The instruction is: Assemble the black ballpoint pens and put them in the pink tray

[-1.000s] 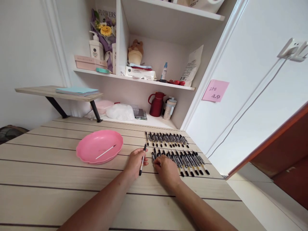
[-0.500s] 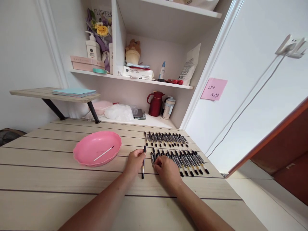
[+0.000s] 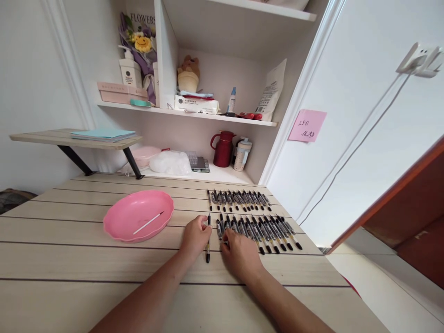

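Observation:
My left hand (image 3: 196, 236) pinches a slim black-tipped pen (image 3: 208, 247) near its upper part, with thumb and forefinger pressed to it. The pen points away from me, its dark end towards me. To its right, my right hand (image 3: 242, 253) is closed at the left end of the nearer row of pens (image 3: 267, 231); its fingertips are at a pen's lower end, and what they grip is hidden. Beyond this lies a second row of pens (image 3: 239, 200), side by side. A pink scalloped bowl (image 3: 114, 226) on the left holds one thin white stick with a dark tip (image 3: 148, 223).
The slatted wooden tabletop (image 3: 86, 263) runs back to white shelves. A small raised shelf (image 3: 41, 135) carries blue paper (image 3: 104, 133). At the back stand a red jug (image 3: 223, 150) and a pale bottle (image 3: 242, 155). A pink note (image 3: 307, 125) is on the wall.
The pen in my left hand has come slightly nearer to me and stands straighter. My right hand has shifted a little nearer to me, beside the front row.

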### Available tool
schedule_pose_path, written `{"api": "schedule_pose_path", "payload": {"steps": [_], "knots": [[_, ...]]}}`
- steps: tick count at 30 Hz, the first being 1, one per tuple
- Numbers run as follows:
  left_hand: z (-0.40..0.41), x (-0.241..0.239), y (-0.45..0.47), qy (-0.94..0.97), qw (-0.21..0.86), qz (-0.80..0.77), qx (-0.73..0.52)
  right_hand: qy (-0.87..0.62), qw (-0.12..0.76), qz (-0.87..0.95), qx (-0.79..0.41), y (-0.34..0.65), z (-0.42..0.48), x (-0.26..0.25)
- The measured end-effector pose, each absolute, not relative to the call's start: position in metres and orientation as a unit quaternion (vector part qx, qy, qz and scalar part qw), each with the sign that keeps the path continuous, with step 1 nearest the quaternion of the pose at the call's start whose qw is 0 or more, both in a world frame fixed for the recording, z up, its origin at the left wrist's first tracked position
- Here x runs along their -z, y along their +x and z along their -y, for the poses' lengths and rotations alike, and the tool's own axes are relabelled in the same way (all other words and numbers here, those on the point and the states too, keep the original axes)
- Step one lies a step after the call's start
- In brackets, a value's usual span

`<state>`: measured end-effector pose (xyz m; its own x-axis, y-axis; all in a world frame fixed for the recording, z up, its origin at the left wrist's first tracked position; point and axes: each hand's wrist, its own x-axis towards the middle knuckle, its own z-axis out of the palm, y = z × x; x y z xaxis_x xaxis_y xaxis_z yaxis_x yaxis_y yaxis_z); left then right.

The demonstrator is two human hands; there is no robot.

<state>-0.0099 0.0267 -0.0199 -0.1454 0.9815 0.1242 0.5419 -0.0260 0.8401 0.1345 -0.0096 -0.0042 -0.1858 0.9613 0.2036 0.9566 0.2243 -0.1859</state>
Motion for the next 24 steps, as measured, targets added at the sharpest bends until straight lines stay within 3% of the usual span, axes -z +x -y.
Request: {"api": "schedule_pose_path", "payload": {"steps": [9,24], "knots": [[-0.031,0.018,-0.009,0.647,0.214,-0.658,-0.319,-0.621,0.103,0.776,-0.034,0.145,0.020,-0.018],[-0.056,0.006,0.007,0.651,0.150,-0.694,-0.268,-0.618,0.168,0.757,-0.127,0.169,0.059,-0.001]]}}
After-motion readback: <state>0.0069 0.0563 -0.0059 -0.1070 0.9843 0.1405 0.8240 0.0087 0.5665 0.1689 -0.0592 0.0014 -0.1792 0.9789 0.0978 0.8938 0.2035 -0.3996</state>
